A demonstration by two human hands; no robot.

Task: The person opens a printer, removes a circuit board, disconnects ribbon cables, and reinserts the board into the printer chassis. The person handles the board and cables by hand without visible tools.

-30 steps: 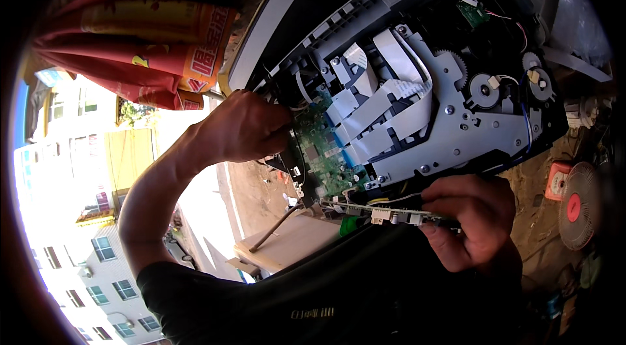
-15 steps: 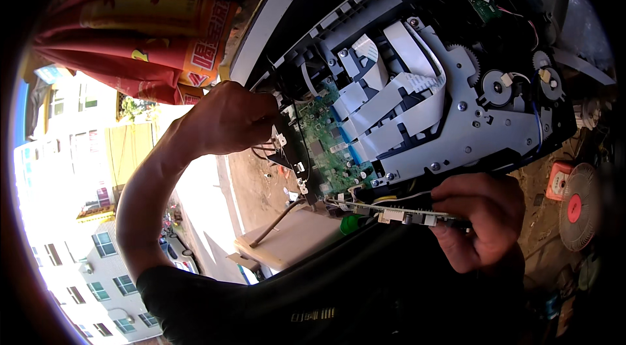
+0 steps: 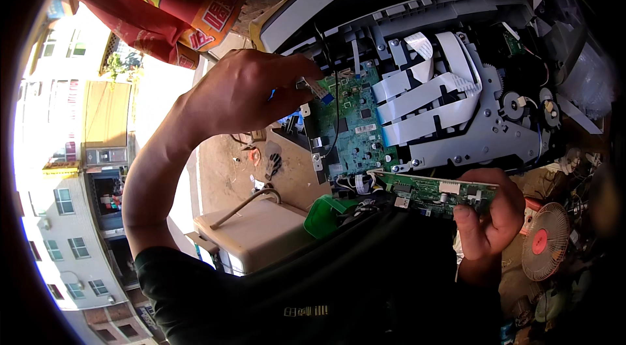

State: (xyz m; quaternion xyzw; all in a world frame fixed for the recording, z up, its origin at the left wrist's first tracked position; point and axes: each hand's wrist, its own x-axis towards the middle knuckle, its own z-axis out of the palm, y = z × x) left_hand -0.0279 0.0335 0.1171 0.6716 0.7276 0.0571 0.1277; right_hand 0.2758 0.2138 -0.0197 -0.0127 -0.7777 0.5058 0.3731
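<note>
Green small board (image 3: 424, 196): below and right of main board (image 3: 349, 133) | right hand (image 3: 492, 222): closed on its right end, fingertips partly hidden | left hand (image 3: 251, 92): pinching ribbon (image 3: 317, 88) over main board's upper left | best: ribbon uncreased, small board steady | unclear: whether ribbon's tip touches main board

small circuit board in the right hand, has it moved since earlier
Yes: relative to the main board, the small circuit board shifted right, its green face tilting into view.
</note>
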